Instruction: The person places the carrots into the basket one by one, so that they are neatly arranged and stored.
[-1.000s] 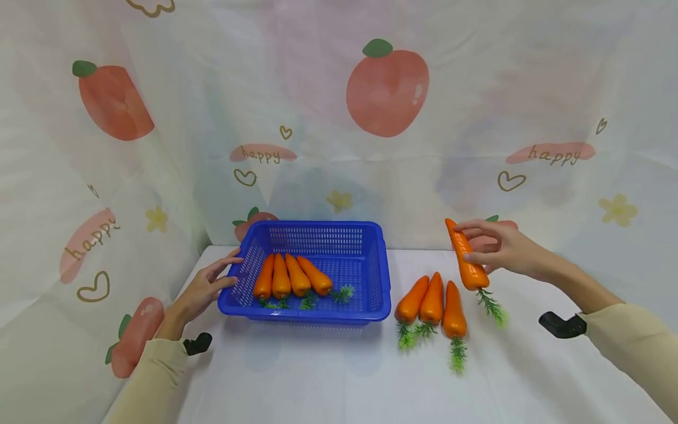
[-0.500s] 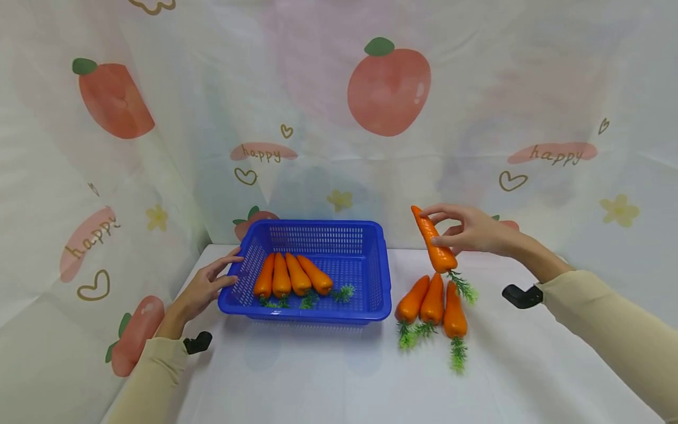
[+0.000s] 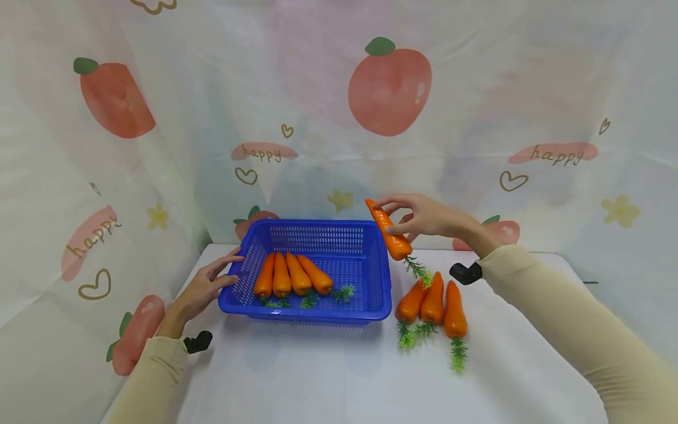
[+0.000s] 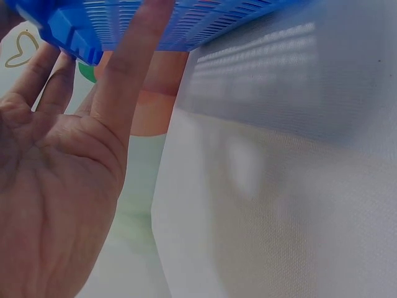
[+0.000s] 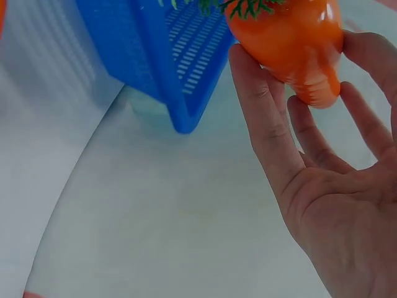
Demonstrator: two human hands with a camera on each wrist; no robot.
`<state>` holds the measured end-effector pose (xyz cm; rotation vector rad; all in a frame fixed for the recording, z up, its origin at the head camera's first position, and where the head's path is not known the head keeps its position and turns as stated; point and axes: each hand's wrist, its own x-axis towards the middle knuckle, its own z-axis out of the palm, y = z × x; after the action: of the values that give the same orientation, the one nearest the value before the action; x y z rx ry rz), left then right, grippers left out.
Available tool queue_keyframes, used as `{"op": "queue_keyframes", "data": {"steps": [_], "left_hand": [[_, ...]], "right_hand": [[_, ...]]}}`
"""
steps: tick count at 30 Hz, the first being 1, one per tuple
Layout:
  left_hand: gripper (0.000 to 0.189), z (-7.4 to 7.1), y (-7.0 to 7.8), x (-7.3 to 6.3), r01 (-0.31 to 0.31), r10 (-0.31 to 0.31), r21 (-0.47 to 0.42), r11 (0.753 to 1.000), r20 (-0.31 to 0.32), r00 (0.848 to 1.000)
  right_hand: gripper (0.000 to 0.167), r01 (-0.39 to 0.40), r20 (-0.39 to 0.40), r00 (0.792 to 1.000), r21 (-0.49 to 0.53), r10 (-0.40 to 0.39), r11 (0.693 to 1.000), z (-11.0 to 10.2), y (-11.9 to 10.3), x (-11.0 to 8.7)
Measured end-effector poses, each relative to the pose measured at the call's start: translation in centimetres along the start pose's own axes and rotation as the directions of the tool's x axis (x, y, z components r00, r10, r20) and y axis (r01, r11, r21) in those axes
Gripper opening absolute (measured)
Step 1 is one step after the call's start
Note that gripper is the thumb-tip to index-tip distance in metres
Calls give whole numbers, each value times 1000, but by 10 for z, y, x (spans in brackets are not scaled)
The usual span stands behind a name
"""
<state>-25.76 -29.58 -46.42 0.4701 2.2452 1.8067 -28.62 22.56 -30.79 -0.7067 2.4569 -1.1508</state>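
My right hand pinches an orange toy carrot between thumb and fingers, above the table at the basket's right rim. Its narrow tip points up and its green leaves hang down; the right wrist view shows fingertips around the carrot. A blue plastic basket holds several carrots side by side, tips toward the back. At the basket's left rim rests my left hand, its fingers and thumb fairly straight against the blue plastic. Three carrots lie on the table right of the basket, leaves toward the front.
The table has a white cover. Behind and left of it hangs a pale cloth printed with fruit, hearts and flowers. A small black wrist camera sticks out from the right sleeve.
My right hand has carried the carrot leftward and slightly up, from above the table's right side to the basket's right rim. The left hand, basket and other carrots stay where they were.
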Motion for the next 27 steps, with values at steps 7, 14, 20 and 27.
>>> {"op": "queue_keyframes", "data": {"steps": [7,14,20,27], "left_hand": [[53,1,2,1,2,-2,11,1000,-2,1000],[54,1,2,1,16,-16,16,1000,-9,1000],[54,0,3,1,12,-12,13,1000,-5,1000],[54,1,4,0,12,-12,4,1000,1,1000]], "right_hand": [[57,29,46,998,35,-30,999,14,-8,31],[58,19,85,996,11,-20,1000,29,-14,58],[58,-13,135,991,14,11,1000,43,-13,79],[59,-45,192,981,7,43,999,64,-10,100]]}}
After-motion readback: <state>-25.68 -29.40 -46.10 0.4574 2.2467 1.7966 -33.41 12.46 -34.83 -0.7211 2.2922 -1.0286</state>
